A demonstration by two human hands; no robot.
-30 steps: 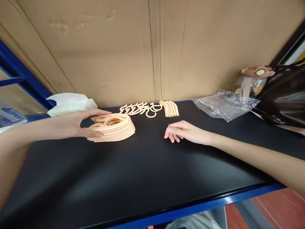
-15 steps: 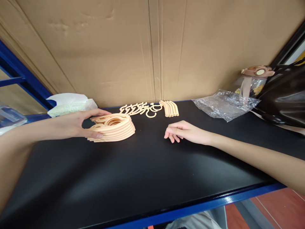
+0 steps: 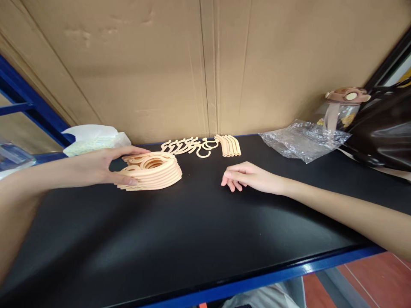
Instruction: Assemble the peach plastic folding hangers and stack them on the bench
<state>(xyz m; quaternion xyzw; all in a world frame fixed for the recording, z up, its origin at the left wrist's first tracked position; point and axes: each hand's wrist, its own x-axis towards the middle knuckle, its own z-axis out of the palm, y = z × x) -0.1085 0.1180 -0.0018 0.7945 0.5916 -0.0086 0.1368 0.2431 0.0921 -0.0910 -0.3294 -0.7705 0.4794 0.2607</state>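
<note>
On the left of the black table lies a neat stack of peach-coloured plastic hanger parts (image 3: 157, 174), curved pieces piled in several layers. My left hand (image 3: 107, 166) grips its left end, thumb on the near side and fingers on the far side. My right hand (image 3: 239, 176) rests on the table to the right of the stack, loosely curled with fingers a little apart and holding nothing. Behind, several small hanger hooks (image 3: 180, 146) lie in a row, with a loose hook (image 3: 203, 154) beside them. A bundle of short curved hanger arms (image 3: 229, 146) lies right of the hooks.
A tissue pack (image 3: 93, 140) sits at the back left. At the back right are a crumpled clear plastic bag (image 3: 302, 139), a bottle with a brown lid (image 3: 345, 107) and a dark bag (image 3: 385, 124). A cardboard wall (image 3: 144, 64) stands behind the table (image 3: 192, 239).
</note>
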